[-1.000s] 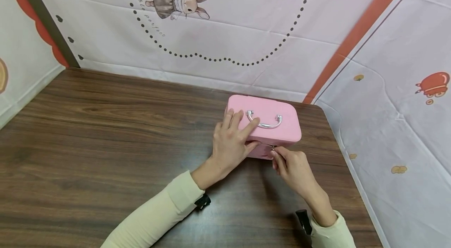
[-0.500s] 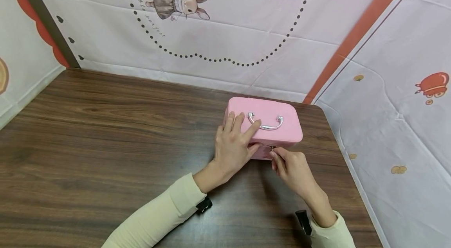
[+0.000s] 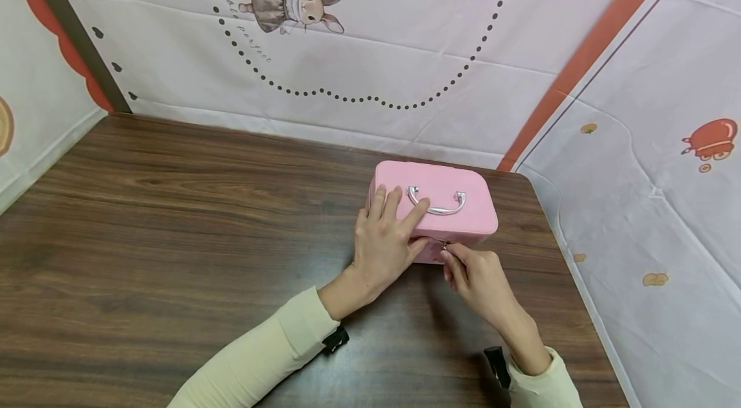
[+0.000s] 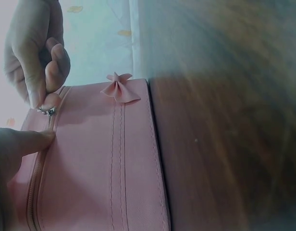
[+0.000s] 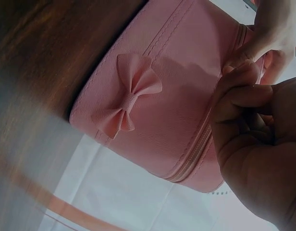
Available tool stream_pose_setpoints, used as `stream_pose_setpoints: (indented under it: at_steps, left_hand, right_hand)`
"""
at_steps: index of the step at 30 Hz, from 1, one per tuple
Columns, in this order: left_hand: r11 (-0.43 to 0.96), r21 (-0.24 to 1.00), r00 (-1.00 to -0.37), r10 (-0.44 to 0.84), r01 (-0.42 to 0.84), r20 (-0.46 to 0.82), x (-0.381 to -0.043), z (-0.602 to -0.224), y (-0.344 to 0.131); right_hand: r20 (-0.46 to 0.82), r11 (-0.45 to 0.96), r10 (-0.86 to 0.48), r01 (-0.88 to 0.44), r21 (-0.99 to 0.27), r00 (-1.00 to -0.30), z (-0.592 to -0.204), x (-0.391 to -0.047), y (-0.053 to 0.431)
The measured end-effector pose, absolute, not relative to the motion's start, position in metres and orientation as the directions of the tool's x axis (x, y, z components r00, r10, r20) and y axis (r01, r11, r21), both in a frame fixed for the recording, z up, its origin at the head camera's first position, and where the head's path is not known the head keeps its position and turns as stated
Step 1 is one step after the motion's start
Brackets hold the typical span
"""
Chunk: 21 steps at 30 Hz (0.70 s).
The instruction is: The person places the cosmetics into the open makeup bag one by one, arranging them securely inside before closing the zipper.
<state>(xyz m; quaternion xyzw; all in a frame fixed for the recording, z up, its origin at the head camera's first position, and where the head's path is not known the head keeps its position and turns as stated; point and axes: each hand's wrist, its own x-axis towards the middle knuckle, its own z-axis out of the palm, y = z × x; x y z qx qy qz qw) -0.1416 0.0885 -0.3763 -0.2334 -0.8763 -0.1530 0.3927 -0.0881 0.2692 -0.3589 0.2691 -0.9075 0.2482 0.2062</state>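
A pink zippered case (image 3: 475, 202) with a silver handle (image 3: 442, 210) on its lid stands on the table. My left hand (image 3: 382, 244) rests on the lid's left part with fingers spread, one finger reaching the handle. Its thumb (image 4: 35, 141) presses beside the zipper (image 4: 33, 192) in the left wrist view. At the front seam my right hand (image 3: 477, 276) pinches the metal zipper pull (image 4: 47, 111) between thumb and finger. A pink bow (image 5: 131, 96) decorates the case's front. In the right wrist view the right hand's fingers hide the pull.
Dark wood-grain table (image 3: 173, 253) extends to the left and in front of the case. A printed cloth backdrop (image 3: 370, 28) rises behind the table, and another cloth side (image 3: 637, 215) stands close on the right.
The case has shifted slightly toward me, with my left hand on it. My right hand has moved a little to the left along the seam, still pinching the zipper pull.
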Motion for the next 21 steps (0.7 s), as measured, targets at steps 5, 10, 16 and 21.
stream_pose_setpoints:
  at_steps: [5,10,16,21]
  left_hand:
    - [0.821,0.033,-0.577,0.371,0.570,0.728,-0.145,-0.368,0.082]
    - [0.725,0.006,-0.573,0.539,0.689,0.617,-0.154,-0.348,0.064]
    - [0.549,0.071,-0.517,0.726,0.833,0.453,-0.179,-0.343,0.038]
    - [0.364,0.163,-0.396,0.785,0.917,0.477,-0.200,-0.352,0.021]
  right_hand:
    - [0.481,0.748,-0.384,-0.571,-0.339,-0.788,-0.356,-0.088,0.271]
    - [0.441,0.746,-0.377,-0.549,-0.376,-0.814,-0.354,-0.086,0.273]
    - [0.418,0.740,-0.386,-0.547,-0.392,-0.822,-0.354,-0.086,0.274]
    - [0.412,0.740,-0.386,-0.544,-0.396,-0.825,-0.355,-0.086,0.275]
